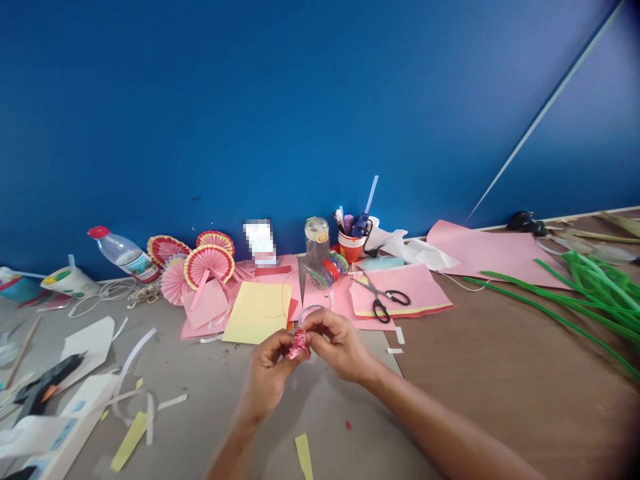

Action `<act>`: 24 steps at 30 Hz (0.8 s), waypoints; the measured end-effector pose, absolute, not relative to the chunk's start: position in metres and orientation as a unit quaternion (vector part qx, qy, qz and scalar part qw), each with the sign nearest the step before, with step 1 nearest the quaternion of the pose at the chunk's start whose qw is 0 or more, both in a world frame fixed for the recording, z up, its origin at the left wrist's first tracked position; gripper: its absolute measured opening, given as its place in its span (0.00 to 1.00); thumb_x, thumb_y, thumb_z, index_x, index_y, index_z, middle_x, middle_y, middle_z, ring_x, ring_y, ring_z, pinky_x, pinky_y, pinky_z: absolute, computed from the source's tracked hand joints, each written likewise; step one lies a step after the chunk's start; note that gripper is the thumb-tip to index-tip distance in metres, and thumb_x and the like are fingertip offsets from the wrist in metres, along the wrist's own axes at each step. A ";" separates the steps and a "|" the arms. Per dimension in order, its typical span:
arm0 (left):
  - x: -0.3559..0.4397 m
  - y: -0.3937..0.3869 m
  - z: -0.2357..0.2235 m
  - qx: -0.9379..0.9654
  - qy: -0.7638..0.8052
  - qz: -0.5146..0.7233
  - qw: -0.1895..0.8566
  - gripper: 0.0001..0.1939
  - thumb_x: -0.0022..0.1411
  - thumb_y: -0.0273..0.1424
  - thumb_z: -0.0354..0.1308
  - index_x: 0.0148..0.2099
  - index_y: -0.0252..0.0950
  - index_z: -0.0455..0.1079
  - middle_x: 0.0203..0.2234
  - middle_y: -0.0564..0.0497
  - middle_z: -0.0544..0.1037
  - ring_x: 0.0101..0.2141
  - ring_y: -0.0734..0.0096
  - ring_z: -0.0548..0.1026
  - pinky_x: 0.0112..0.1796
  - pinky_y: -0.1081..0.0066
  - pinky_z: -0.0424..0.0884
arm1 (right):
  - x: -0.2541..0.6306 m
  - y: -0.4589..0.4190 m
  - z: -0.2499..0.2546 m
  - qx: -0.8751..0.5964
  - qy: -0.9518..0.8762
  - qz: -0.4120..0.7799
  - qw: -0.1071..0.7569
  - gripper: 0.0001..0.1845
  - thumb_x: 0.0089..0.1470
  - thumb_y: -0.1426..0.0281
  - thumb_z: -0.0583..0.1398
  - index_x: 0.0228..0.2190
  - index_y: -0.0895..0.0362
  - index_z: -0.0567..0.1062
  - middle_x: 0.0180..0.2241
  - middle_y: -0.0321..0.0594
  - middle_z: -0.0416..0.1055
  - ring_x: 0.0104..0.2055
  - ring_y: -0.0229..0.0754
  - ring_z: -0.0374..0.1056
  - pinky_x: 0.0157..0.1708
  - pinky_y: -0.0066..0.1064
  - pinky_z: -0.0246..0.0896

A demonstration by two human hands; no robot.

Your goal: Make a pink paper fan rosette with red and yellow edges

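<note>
A small bunch of pleated pink paper (299, 345) is pinched between my two hands above the grey table. My left hand (270, 370) grips its left side with thumb and forefinger. On the other side, the fingers of my right hand (336, 343) close on its upper right edge. A thin grey loop (311, 309) shows just behind my right fingers; whether it touches the paper I cannot tell. Beyond my hands lie a yellow paper sheet (255, 312) and black-handled scissors (381, 297) on folded pink paper (425, 290).
Finished pleated paper fans (209, 267) lean near the blue wall beside a plastic bottle (125, 255). A jar (317, 243) and a red cup of pens (351, 247) stand at the back. Green stems (590, 300) lie right, a black glue gun (47, 387) left. Paper scraps (129, 441) dot the table.
</note>
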State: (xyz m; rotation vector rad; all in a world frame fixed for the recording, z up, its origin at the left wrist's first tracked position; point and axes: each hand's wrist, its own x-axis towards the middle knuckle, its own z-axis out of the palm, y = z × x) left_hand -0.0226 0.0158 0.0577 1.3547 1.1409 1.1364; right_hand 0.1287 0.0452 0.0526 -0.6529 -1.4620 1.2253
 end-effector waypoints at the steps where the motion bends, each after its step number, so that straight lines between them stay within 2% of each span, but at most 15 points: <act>1: -0.023 0.016 0.058 0.558 0.471 0.466 0.500 0.06 0.53 0.32 0.64 0.29 0.36 0.73 0.23 0.55 0.72 0.27 0.75 0.68 0.31 0.76 0.64 | 0.130 0.045 0.052 -0.274 -0.624 0.504 0.531 0.06 0.49 0.77 0.55 0.30 0.56 0.70 0.23 0.33 0.67 0.24 0.33 0.62 0.24 0.25 0.56; 6: -0.026 0.017 0.059 0.553 0.471 0.449 0.520 0.07 0.52 0.34 0.64 0.29 0.35 0.72 0.24 0.54 0.74 0.29 0.73 0.70 0.34 0.74 0.66 | 0.138 0.044 0.053 -0.238 -0.703 0.454 0.493 0.08 0.48 0.75 0.55 0.33 0.56 0.69 0.27 0.35 0.66 0.26 0.35 0.62 0.27 0.27 0.57; 8: -0.026 0.017 0.058 0.560 0.472 0.442 0.517 0.07 0.53 0.34 0.63 0.30 0.35 0.72 0.25 0.53 0.74 0.30 0.71 0.71 0.35 0.73 0.66 | 0.141 0.043 0.055 -0.220 -0.732 0.428 0.483 0.11 0.47 0.70 0.58 0.36 0.56 0.68 0.28 0.35 0.65 0.27 0.35 0.60 0.27 0.28 0.57; 11: -0.026 0.018 0.056 0.577 0.487 0.433 0.493 0.06 0.55 0.33 0.61 0.30 0.36 0.72 0.26 0.52 0.74 0.31 0.70 0.71 0.35 0.72 0.66 | 0.141 0.041 0.057 -0.242 -0.770 0.360 0.468 0.22 0.43 0.59 0.65 0.36 0.55 0.66 0.28 0.34 0.65 0.27 0.36 0.59 0.28 0.30 0.55; 14: -0.025 0.017 0.054 0.601 0.503 0.429 0.449 0.05 0.57 0.32 0.58 0.31 0.36 0.71 0.26 0.52 0.74 0.31 0.69 0.71 0.35 0.71 0.66 | 0.136 0.038 0.056 -0.287 -0.793 0.292 0.451 0.27 0.39 0.55 0.67 0.36 0.55 0.64 0.28 0.34 0.64 0.26 0.37 0.59 0.28 0.31 0.54; 17: -0.020 0.015 0.054 0.623 0.521 0.439 0.384 0.03 0.56 0.30 0.57 0.32 0.37 0.71 0.26 0.52 0.74 0.30 0.68 0.70 0.34 0.70 0.66 | 0.131 0.036 0.053 -0.336 -0.776 0.279 0.455 0.21 0.44 0.61 0.65 0.36 0.55 0.62 0.27 0.34 0.64 0.26 0.37 0.59 0.27 0.30 0.54; 20: -0.015 0.013 0.055 0.641 0.541 0.440 0.321 0.04 0.56 0.31 0.57 0.32 0.38 0.71 0.25 0.52 0.74 0.29 0.68 0.70 0.35 0.69 0.65 | 0.128 0.036 0.051 -0.363 -0.732 0.319 0.479 0.12 0.49 0.68 0.60 0.35 0.55 0.62 0.27 0.34 0.64 0.24 0.35 0.60 0.26 0.28 0.56; 24: -0.013 0.010 0.058 0.664 0.546 0.433 0.271 0.06 0.59 0.33 0.55 0.32 0.39 0.72 0.26 0.53 0.75 0.30 0.68 0.71 0.36 0.69 0.65 | 0.128 0.038 0.048 -0.360 -0.697 0.345 0.514 0.07 0.51 0.70 0.58 0.34 0.55 0.64 0.28 0.35 0.65 0.25 0.34 0.62 0.25 0.26 0.58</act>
